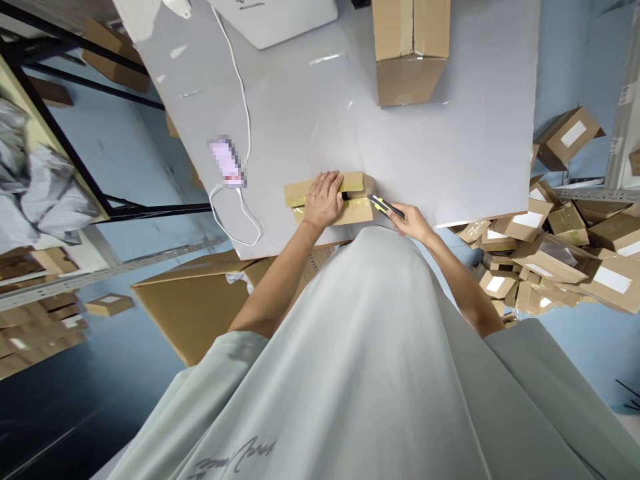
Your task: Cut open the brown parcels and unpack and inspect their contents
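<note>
A small cardboard box [359,212] with strips of yellowish tape lies at the near edge of the grey table. A dark gap shows between its top flaps. My left hand [324,199] rests on top of the box toward its left part, fingers laid out over the cardboard. At the box's right end, my right hand [411,221] is wrapped round a black and yellow utility knife [385,205]. The knife's tip meets the box near the gap in the flaps; the blade itself is hard to make out.
A larger carton [411,80] stands at the table's far side, near a white panel-like object [280,20]. A phone [227,161] with a white cable [244,87] lies left. An open carton [170,303] is below the left edge; many boxes [545,257] are heaped right.
</note>
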Motion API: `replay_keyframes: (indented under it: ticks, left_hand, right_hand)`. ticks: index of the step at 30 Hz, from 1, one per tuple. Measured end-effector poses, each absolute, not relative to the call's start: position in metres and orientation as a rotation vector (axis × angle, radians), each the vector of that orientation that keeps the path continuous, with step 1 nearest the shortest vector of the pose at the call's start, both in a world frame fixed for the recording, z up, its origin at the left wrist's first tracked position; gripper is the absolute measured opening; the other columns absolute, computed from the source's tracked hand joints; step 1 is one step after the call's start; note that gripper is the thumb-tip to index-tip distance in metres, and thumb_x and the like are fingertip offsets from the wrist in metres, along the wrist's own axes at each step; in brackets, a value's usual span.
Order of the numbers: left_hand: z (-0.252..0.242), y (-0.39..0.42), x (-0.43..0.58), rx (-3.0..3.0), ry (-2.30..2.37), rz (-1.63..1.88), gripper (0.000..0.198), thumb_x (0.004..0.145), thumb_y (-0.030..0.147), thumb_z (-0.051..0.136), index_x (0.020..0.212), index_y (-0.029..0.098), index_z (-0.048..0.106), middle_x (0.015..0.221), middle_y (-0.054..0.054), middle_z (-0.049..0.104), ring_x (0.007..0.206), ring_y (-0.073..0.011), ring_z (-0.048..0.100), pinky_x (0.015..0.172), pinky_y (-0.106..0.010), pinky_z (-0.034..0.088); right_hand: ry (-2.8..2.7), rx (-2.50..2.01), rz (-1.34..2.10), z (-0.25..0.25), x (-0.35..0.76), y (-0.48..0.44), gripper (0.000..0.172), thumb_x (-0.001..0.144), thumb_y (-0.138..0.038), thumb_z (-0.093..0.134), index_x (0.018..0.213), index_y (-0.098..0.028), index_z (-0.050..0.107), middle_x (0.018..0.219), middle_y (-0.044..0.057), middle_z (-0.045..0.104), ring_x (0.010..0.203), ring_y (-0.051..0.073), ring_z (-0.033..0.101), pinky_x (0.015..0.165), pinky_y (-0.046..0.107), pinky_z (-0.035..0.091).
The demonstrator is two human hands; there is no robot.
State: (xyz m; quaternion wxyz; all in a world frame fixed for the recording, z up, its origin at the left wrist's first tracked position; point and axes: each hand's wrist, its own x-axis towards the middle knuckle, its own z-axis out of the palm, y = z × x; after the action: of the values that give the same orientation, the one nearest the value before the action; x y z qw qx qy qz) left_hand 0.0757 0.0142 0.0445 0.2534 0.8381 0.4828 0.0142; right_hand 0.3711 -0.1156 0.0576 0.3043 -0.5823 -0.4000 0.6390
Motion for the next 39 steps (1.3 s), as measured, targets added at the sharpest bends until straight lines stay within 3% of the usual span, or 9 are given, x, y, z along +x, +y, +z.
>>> replay_keyframes:
  ticks: [5,8,13,18,24,28,32,35,39]
  left_hand:
    - [0.056,0.020,0.085,2.309,1.284,0.071,0.067,0.115,0.056,0.032,0.156,0.016,0.066,0.163,-0.020,0.068,0.159,-0.0363,0.060,0.140,-0.058,0.039]
    - [0.064,0.028,0.091,2.336,1.340,0.052,0.064,0.114,0.052,0.035,0.154,0.014,0.067,0.147,-0.022,0.078,0.140,-0.0380,0.074,0.125,-0.055,0.053]
    - [0.077,0.054,0.095,2.357,1.447,-0.079,0.061,0.114,0.046,0.041,0.162,0.016,0.063,0.115,-0.020,0.087,0.114,-0.0401,0.083,0.104,-0.054,0.060]
    - [0.084,0.078,0.077,2.360,1.376,0.002,0.061,0.115,0.057,0.047,0.161,0.020,0.064,0.131,-0.022,0.083,0.125,-0.0431,0.078,0.108,-0.055,0.059]
    - [0.085,0.076,0.020,2.303,1.425,0.306,0.066,0.116,0.061,0.042,0.163,0.019,0.060,0.165,-0.025,0.063,0.158,-0.0411,0.057,0.133,-0.061,0.042]
    - [0.078,0.057,-0.006,2.280,1.389,0.342,0.048,0.115,0.039,0.040,0.145,0.024,0.074,0.164,-0.017,0.067,0.166,-0.0360,0.049,0.135,-0.061,0.040]
    - [0.067,0.044,-0.010,2.226,1.259,0.156,0.052,0.108,0.040,0.049,0.148,0.019,0.074,0.158,-0.020,0.071,0.151,-0.0372,0.065,0.131,-0.058,0.049]
    - [0.059,0.045,-0.006,2.118,1.279,-0.017,0.067,0.100,0.051,0.061,0.154,0.012,0.070,0.151,-0.024,0.074,0.140,-0.0424,0.071,0.124,-0.058,0.055]
    - [0.052,0.052,0.000,2.025,1.319,-0.037,0.075,0.088,0.046,0.070,0.152,0.008,0.072,0.147,-0.026,0.076,0.136,-0.0447,0.073,0.123,-0.057,0.057]
  right_hand:
    - [-1.162,-1.579,1.720,0.064,0.379,-0.149,0.046,0.104,-0.064,0.069,0.123,-0.023,0.079,0.067,-0.006,0.067,0.043,0.014,0.060,0.046,0.025,0.051]
    - [-1.190,-1.675,1.683,0.056,0.392,-0.157,0.053,0.106,-0.066,0.062,0.132,-0.022,0.077,0.073,-0.004,0.072,0.045,0.014,0.061,0.049,0.025,0.053]
    - [-1.285,-2.146,1.139,0.019,0.412,-0.130,0.051,0.114,-0.042,0.045,0.154,-0.016,0.066,0.112,0.014,0.083,0.086,0.027,0.078,0.087,0.040,0.065]
    - [-1.434,-2.506,0.883,0.002,0.404,-0.102,0.058,0.103,-0.018,0.047,0.158,-0.006,0.062,0.144,0.030,0.070,0.130,0.038,0.070,0.115,0.057,0.056]
    - [-1.828,-2.030,0.691,0.051,0.358,-0.098,0.051,0.111,-0.032,0.053,0.157,-0.015,0.065,0.166,0.024,0.060,0.154,0.037,0.055,0.130,0.057,0.047]
    - [-2.291,-1.742,0.817,0.093,0.321,-0.085,0.064,0.102,-0.031,0.077,0.162,-0.015,0.062,0.168,0.023,0.059,0.155,0.040,0.052,0.128,0.056,0.048]
    - [-2.538,-1.851,0.770,0.116,0.296,-0.076,0.057,0.097,-0.025,0.085,0.149,-0.010,0.067,0.147,0.025,0.070,0.139,0.041,0.060,0.118,0.051,0.050]
    - [-2.663,-1.898,0.656,0.120,0.284,-0.088,0.027,0.106,-0.013,0.067,0.132,-0.012,0.073,0.129,0.022,0.075,0.124,0.036,0.066,0.108,0.044,0.049]
    - [-2.726,-1.936,0.514,0.116,0.277,-0.116,0.040,0.113,-0.006,0.040,0.125,-0.018,0.076,0.120,0.019,0.077,0.116,0.033,0.065,0.101,0.041,0.047]
